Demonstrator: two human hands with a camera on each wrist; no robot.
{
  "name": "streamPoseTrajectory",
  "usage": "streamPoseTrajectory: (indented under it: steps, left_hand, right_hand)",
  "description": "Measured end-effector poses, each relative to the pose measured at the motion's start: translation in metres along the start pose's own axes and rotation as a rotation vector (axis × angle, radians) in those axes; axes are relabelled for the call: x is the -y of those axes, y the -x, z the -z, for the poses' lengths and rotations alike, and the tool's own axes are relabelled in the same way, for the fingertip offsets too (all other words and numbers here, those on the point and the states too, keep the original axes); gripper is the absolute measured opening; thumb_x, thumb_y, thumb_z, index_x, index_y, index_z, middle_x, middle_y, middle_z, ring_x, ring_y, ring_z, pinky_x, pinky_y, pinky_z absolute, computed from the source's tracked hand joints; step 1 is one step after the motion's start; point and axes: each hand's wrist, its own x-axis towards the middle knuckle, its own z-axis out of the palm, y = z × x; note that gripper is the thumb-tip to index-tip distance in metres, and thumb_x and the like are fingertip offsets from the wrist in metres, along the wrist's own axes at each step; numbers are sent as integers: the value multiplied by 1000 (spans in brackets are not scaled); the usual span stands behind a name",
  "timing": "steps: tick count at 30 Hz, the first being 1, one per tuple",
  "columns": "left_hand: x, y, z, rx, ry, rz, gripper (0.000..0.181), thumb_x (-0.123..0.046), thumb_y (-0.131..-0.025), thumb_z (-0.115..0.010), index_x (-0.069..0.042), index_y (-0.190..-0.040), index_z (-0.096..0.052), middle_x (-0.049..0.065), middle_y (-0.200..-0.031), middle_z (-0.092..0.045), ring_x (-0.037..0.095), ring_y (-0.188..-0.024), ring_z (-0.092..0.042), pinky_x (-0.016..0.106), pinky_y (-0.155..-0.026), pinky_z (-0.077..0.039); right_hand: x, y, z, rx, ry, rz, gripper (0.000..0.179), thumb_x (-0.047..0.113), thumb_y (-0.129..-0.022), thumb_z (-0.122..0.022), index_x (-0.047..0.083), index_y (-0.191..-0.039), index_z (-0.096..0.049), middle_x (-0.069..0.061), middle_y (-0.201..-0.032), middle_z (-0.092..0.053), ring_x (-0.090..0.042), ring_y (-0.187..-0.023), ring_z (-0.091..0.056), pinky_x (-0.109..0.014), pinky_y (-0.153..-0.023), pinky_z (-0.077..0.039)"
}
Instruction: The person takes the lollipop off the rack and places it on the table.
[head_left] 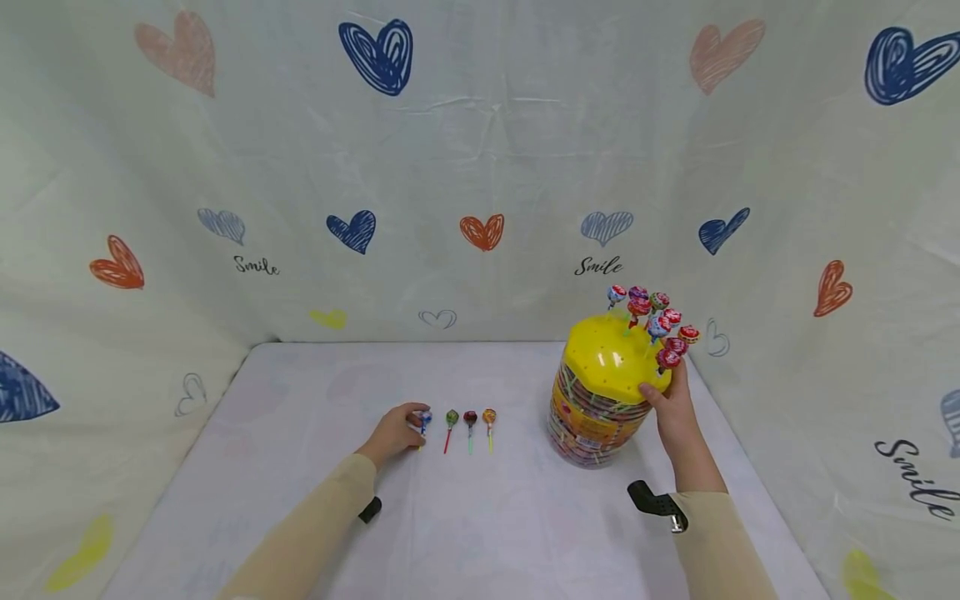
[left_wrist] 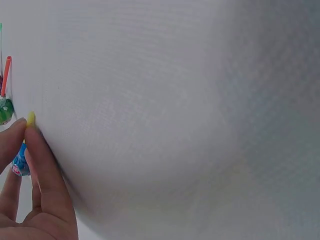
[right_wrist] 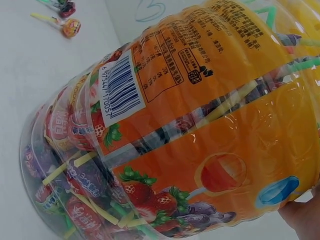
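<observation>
Between thumb and index finger, my left hand pinches the yellow stick of a blue-wrapped lollipop at the table. Just right of it lie a green lollipop, a dark red lollipop and an orange lollipop, in a row. My right hand grips the right edge of a big clear candy jar, thumb on its yellow lid; its other fingers are mostly hidden. The jar appears to lean rightward. Several wrapped lollipops stick up from the lid's right half.
The white table carries the jar at its right side. Behind and beside it hangs a pale curtain printed with hearts. Inside the jar, many wrapped lollipops show through the clear wall below an orange label.
</observation>
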Motion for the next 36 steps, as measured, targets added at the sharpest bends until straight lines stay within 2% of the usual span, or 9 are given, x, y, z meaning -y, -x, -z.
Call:
streamPoseTrajectory:
  steps: [5, 10, 17, 29, 36]
  left_hand:
    - [-1, -2, -2, 5, -36, 16, 64, 7, -74, -79, -5, -132, -57, 8, -98, -60, 19, -76, -57, 29, -66, -52]
    - [-4, -2, -1, 20, -58, 3, 64, 6, -74, -80, -7, -133, -57, 7, -98, -59, 22, -83, -54, 32, -70, -50]
    - [-5, -2, -1, 26, -79, 10, 68, 3, -73, -81, -10, -134, -57, 7, -100, -58, 22, -87, -52, 35, -77, -48]
    - [-2, -2, -3, 31, -51, 31, 70, 2, -72, -82, -9, -135, -55, 8, -100, -58, 20, -77, -54, 30, -66, -49]
    - [-3, -2, -4, 19, -59, 52, 69, 1, -72, -82, -9, -135, -55, 7, -100, -60, 21, -83, -55, 33, -71, -51]
  right_hand:
    - [1, 0, 0, -1, -3, -3, 76, 17, -98, -60, 35, -154, -12, -7, -158, -15, -27, -143, -16, -50, -117, -8]
    - [2, 1, -1, -9, 2, -13, 77, 16, -97, -60, 34, -154, -11, -7, -158, -15, -27, -144, -15, -50, -117, -6]
    - [2, 2, -1, -16, 13, -26, 79, 16, -96, -62, 34, -154, -10, -8, -158, -16, -27, -144, -16, -51, -116, -8]
    - [2, 2, -1, -21, 8, -12, 76, 16, -97, -61, 32, -153, -12, -8, -157, -19, -26, -142, -19, -49, -117, -8]
    - [1, 2, -1, -19, 2, -18, 77, 16, -97, -60, 32, -154, -11, -7, -156, -19, -25, -142, -18, -48, -117, -9]
